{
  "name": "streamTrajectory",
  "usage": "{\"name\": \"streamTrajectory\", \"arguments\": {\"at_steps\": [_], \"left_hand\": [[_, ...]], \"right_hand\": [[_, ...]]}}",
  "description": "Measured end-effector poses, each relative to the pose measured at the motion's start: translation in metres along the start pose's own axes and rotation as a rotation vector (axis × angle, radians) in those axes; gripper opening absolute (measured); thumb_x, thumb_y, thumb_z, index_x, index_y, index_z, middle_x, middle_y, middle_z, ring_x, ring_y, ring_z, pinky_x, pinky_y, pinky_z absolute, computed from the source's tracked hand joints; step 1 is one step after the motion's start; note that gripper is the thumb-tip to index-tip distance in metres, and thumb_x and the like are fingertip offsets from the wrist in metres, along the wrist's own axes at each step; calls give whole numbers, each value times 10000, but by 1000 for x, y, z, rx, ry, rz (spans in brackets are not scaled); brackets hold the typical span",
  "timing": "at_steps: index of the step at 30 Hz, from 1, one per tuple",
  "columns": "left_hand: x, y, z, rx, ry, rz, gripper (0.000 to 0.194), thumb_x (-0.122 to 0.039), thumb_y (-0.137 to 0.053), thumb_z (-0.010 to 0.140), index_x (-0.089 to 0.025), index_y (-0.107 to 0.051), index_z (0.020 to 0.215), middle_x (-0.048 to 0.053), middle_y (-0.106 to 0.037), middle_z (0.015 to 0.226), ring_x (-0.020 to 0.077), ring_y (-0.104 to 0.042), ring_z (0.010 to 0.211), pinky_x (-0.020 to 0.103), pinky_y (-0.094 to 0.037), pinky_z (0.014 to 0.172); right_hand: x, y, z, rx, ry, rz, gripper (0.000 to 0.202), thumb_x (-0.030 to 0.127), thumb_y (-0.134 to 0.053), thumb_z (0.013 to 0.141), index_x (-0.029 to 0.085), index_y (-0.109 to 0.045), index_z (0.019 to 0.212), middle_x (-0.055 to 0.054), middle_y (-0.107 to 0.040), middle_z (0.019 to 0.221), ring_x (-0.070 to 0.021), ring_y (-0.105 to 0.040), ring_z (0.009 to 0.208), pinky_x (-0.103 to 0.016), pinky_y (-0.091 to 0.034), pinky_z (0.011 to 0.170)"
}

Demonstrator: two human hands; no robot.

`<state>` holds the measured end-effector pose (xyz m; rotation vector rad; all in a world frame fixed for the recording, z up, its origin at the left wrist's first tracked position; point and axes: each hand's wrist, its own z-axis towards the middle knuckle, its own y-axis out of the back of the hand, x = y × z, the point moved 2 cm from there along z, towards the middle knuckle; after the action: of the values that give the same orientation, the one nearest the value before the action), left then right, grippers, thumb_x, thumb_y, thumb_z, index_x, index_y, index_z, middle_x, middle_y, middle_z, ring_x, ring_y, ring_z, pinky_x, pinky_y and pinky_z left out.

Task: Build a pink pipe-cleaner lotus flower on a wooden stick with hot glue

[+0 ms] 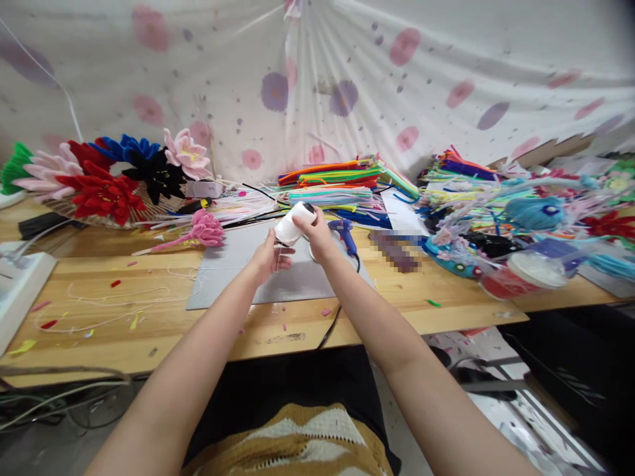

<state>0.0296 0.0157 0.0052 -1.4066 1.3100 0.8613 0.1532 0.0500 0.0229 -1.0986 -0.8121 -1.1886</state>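
Observation:
Both my hands are raised over a grey mat on the wooden table, around a white roll with a dark end. It looks like a spool of string, but its exact kind is unclear. My right hand grips the roll from the right, near the dark end. At its lower left end, my left hand has its thumb against the roll and its fingers below. Just right of the hands lies a blue glue gun. Thin white string runs in loose loops across the table to the left.
A pink pipe-cleaner flower lies left of the mat, before a bunch of fuzzy flowers. Bundles of colored pipe cleaners line the back. On the right are a lidded red-and-white cup and blue fuzzy pieces. A white power strip stands far left.

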Motion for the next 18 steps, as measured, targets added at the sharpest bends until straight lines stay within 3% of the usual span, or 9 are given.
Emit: {"name": "streamTrajectory", "arguments": {"at_steps": [3,5,7,12,18], "left_hand": [[2,18,-3,-116,-2,176,430,-563,-433,738,-146,-518,675,-71,-280,435,44,-199,329,192,-131,354],[-2,33,-5,-206,-81,279,324,-461,-528,704,-151,-499,615,-82,-235,414,39,-176,338,196,-95,369],[-7,46,-7,-248,-127,323,266,-402,-584,658,-161,-487,598,-86,-235,398,41,-176,347,201,-91,382],[-25,64,-15,-255,-181,398,312,-439,-674,539,-167,-561,646,-78,-315,408,49,-195,378,222,-104,406],[-35,83,-20,-427,-264,673,319,-427,-689,503,-158,-662,673,-47,-402,408,84,-297,421,242,-192,441]], "right_hand": [[0,11,0,-39,23,-166,561,400,-688,546,203,-425,1000,-21,-543,962,-145,-526,877,-292,-412,819],[-5,18,0,-47,20,-290,577,400,-693,525,204,-424,996,-30,-539,984,-162,-524,904,-312,-404,839],[-14,23,2,-47,12,-407,585,399,-696,512,210,-424,995,-37,-534,1007,-179,-518,937,-334,-394,860],[-37,21,6,52,27,-588,596,405,-693,526,202,-428,1019,-51,-525,1039,-201,-500,982,-366,-371,890],[-45,21,5,188,72,-650,653,406,-692,546,184,-419,1097,-70,-503,1121,-200,-475,1050,-351,-347,924]]}}
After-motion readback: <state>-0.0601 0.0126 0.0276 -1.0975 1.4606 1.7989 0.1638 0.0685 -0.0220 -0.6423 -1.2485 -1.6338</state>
